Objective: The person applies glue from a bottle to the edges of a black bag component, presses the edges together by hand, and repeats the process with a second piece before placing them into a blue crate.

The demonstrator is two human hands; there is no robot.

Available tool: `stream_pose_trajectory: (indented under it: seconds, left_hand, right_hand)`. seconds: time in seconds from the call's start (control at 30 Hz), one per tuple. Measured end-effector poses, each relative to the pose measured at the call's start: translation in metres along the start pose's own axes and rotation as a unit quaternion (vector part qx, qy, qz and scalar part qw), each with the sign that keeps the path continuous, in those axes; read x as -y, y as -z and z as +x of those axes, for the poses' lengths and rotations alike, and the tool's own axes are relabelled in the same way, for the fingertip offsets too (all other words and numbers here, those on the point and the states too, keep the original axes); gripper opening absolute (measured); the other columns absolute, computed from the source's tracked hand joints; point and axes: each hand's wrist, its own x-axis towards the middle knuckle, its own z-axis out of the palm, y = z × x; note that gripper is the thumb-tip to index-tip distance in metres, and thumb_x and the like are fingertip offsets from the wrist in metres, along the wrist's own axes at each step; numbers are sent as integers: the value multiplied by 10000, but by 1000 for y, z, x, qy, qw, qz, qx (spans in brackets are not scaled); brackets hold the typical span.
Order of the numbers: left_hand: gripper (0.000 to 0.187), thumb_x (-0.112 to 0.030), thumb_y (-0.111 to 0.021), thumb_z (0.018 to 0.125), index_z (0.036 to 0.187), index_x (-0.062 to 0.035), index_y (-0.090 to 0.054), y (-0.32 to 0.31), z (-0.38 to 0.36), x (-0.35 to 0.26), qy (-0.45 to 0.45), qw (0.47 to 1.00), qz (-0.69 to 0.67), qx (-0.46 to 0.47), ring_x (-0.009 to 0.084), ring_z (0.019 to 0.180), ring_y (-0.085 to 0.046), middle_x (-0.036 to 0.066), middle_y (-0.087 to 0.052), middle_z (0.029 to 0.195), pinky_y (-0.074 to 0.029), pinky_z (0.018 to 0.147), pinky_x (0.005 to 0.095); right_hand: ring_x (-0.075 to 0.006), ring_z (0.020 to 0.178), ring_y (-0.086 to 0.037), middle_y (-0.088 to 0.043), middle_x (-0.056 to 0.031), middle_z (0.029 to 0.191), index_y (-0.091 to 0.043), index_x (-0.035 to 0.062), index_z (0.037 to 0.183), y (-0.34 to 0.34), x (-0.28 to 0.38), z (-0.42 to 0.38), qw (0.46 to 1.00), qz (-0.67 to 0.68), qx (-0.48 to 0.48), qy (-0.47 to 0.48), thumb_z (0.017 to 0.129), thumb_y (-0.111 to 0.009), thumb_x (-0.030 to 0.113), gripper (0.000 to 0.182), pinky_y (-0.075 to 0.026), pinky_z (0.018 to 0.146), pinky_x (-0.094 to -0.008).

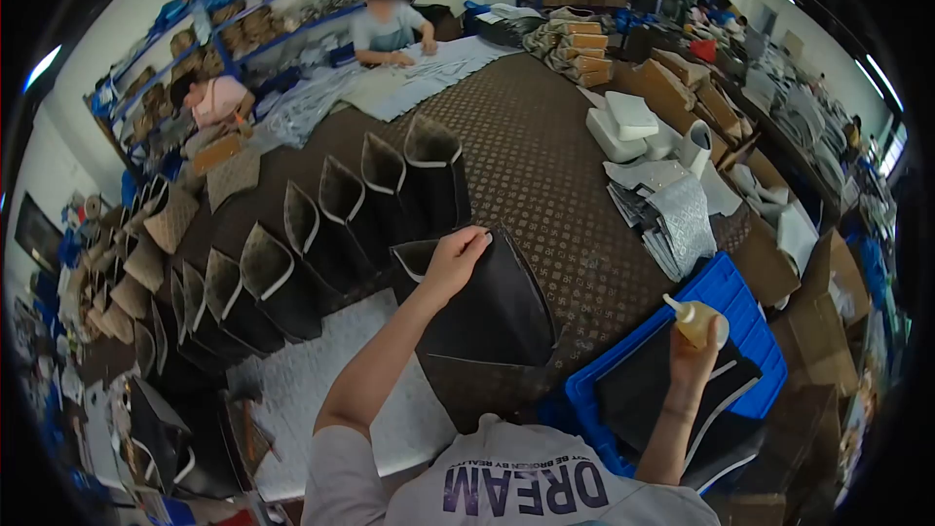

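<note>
My left hand [456, 261] pinches the upper edge of a black leather pouch [487, 317] that stands tilted on the patterned table in front of me. My right hand [692, 358] is wrapped round a squeeze bottle [695, 323] with yellowish contents and a pale nozzle pointing up and left. The bottle is held apart from the pouch, above a blue crate [750, 317] with black pieces [638, 385] in it. Left of the pouch, several black pouches [375, 190] with mottled linings and pale edges stand open-topped in a curved row.
A pale board [341, 385] lies on the patterned table [536, 146] before me. Silvery folded sheets [677, 224], white foam blocks [623, 125] and cardboard boxes [828, 302] are at the right. Two people [388, 24] work at the far side beside blue shelves [229, 49].
</note>
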Motion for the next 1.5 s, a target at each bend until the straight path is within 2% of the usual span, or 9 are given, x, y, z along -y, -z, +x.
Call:
stream_pose_trajectory:
  seconds: [0.4,0.63,0.7,0.77,0.9,0.97,1.07,1.33,1.5]
  left_hand:
    - [329,-242,-590,926,1153,-4,-599,37,255,29,-96,992,35,-72,90,850,-564,6,-645,939,-440,762,258]
    - [147,-229,-564,902,969,-158,-674,62,268,111,-169,815,548,-83,322,1027,-541,116,-633,895,-373,890,535]
    - [273,-54,-572,866,1108,-151,-655,39,245,89,46,732,670,115,321,1133,-475,106,-616,1039,-167,1087,594]
    - [421,35,-516,867,1260,-112,-548,17,230,99,74,782,617,52,308,1262,-392,72,-581,1217,-85,1119,607]
    - [355,41,-492,851,1196,-26,-544,-55,186,126,-201,789,564,-137,316,1232,-431,147,-565,1196,-311,1030,550]
    - [326,67,-483,775,1080,6,-580,-117,137,122,-291,894,339,-31,347,974,-568,166,-606,1060,-453,879,395]
    - [195,-51,-513,867,1016,-83,-635,-221,38,123,-125,952,167,226,310,914,-611,152,-641,963,-501,773,362]
    - [276,-237,-582,887,1145,-143,-614,-368,-130,21,-391,803,86,441,310,991,-556,150,-507,1203,-493,792,430]
    - [410,-457,-587,857,1100,-128,-627,-387,-143,-1,-353,772,296,438,377,1045,-513,188,-469,1184,-531,704,438]
  right_hand:
    - [-224,955,-608,-597,-117,1086,-521,41,1156,88,61,-70,973,51,-165,150,806,-720,384,528,-540,783,-332]
    - [-240,944,-607,-603,-101,1070,-542,72,1118,85,72,-83,968,91,-182,149,835,-696,342,421,-549,777,-369]
    - [-257,972,-595,-602,-101,1076,-553,73,1106,84,74,-85,949,117,-219,194,829,-707,313,398,-524,792,-385]
    - [-257,1003,-567,-583,-79,1085,-552,115,1093,108,78,-82,946,159,-214,182,829,-699,337,375,-497,800,-407]
    - [-280,1016,-541,-549,-91,1112,-519,119,1139,113,83,-88,937,182,-248,163,828,-697,349,427,-489,816,-414]
    - [-289,1020,-542,-546,-113,1118,-510,79,1162,128,84,-84,933,225,-247,132,839,-683,349,456,-488,836,-396]
    - [-307,1037,-546,-549,-143,1116,-508,42,1183,116,92,-87,908,301,-282,74,859,-657,351,472,-486,878,-388]
    - [-301,1074,-537,-534,-137,1167,-522,62,1191,140,108,-98,891,365,-266,53,873,-635,359,450,-476,917,-385]
    - [-286,1062,-566,-578,-120,1136,-545,74,1172,137,117,-108,897,355,-260,44,854,-644,407,471,-493,887,-362]
